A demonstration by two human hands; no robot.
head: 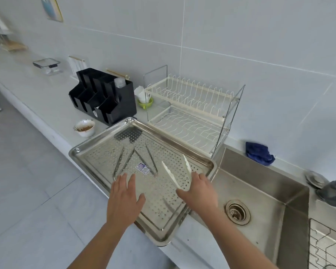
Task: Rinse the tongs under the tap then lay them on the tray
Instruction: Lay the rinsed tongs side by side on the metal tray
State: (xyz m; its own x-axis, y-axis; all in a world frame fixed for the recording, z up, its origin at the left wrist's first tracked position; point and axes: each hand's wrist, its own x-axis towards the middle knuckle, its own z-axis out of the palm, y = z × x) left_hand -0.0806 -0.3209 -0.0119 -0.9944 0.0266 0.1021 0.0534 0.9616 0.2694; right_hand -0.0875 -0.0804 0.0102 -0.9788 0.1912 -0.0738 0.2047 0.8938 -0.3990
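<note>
Head view: white plastic tongs (172, 174) sit at the right side of the perforated steel tray (80, 152), hinge end pinched by the fingers of the right hand (200, 191). The left hand (124, 199) hovers flat over the tray's near edge, holding nothing. Two metal tongs (122, 162) lie further left on the tray. Rinsing looks done; only letting go seems left.

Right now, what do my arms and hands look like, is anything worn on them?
The left forearm and right forearm are bare; no sleeve reaches into view. The left hand and right hand wear no gloves. No watch, bracelet, ring, bandage or marking shows on the sides facing the camera.
</note>
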